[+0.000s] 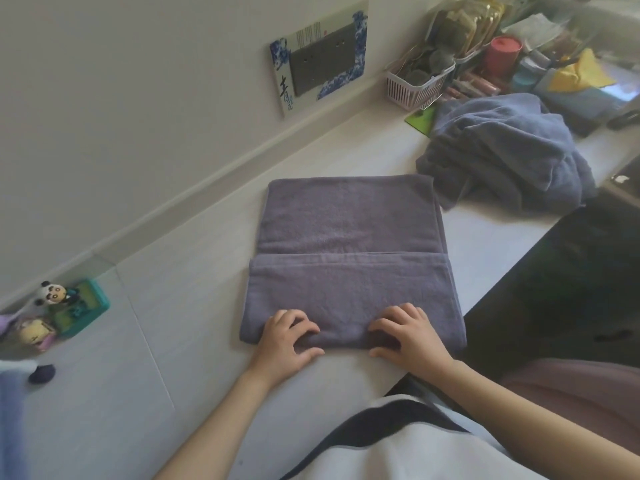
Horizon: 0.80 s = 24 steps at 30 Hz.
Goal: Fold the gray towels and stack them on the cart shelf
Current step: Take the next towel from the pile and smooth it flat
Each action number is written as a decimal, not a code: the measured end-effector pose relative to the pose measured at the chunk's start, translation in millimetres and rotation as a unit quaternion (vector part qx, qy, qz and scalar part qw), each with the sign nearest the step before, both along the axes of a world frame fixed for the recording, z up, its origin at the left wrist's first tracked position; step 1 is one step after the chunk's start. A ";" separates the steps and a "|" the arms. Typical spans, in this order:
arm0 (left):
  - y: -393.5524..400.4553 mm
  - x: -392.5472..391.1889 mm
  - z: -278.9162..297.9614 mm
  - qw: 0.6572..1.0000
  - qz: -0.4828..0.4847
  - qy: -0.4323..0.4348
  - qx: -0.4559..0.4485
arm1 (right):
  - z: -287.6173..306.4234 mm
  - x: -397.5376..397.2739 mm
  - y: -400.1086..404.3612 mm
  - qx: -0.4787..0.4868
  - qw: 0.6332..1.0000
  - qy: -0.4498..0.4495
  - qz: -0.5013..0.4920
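On the white surface (166, 306) before you, the gray towel (349, 237) lies flat, its near portion already folded over. Your left hand (289, 341) and right hand (408, 337) pinch that near edge, fingers (304, 323) curled onto the cloth with thumbs beneath, likely ready for another fold. Unfolded towels (502, 154) wait heaped to the right.

One head-worn wide-angle view looks forward and steeply down, tilted, close over the white counter (166, 327), with the wall (104, 98) upper left and the wearer's forearms entering from below.
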<state>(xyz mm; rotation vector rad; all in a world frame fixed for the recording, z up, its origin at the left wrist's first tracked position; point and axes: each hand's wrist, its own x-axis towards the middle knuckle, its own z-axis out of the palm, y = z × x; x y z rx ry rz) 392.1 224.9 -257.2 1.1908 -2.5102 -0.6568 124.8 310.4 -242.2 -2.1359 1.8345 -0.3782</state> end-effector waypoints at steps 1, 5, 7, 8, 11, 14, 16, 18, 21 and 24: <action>-0.6 0.7 0.0 1.000 0.001 -0.001 0.000 | -1.0 1.3 0.8 -0.009 1.000 0.005 -0.002; -7.0 -4.8 3.9 1.000 0.007 -0.008 0.006 | -2.1 8.2 -1.5 -0.042 0.999 0.023 -0.017; -14.6 -11.6 10.3 1.000 0.011 -0.023 0.015 | -1.0 12.4 -7.7 -0.042 0.998 0.013 -0.036; -15.7 -13.9 16.4 0.999 0.012 -0.039 0.028 | 0.3 15.7 -9.0 -0.043 0.998 0.010 -0.040; -17.0 -19.1 30.9 0.989 -0.003 -0.119 0.086 | 12.9 18.5 -14.9 0.058 0.998 0.018 -0.030; -11.6 -17.2 45.1 0.968 -0.008 -0.155 0.198 | 32.1 14.6 -14.5 0.183 0.982 0.048 0.016; -8.0 -16.6 60.6 0.941 -0.030 -0.153 0.302 | 52.4 10.3 -13.5 0.265 0.963 0.031 0.042; -7.4 -17.0 81.5 0.914 -0.069 -0.136 0.375 | 77.1 4.7 -15.5 0.352 0.933 -0.005 0.071; -16.3 -18.1 111.3 0.891 -0.105 -0.131 0.422 | 106.2 -5.1 -28.8 0.394 0.910 -0.017 0.132; -37.4 -17.6 132.3 0.890 -0.105 -0.130 0.424 | 129.2 -11.1 -51.5 0.389 0.910 -0.024 0.143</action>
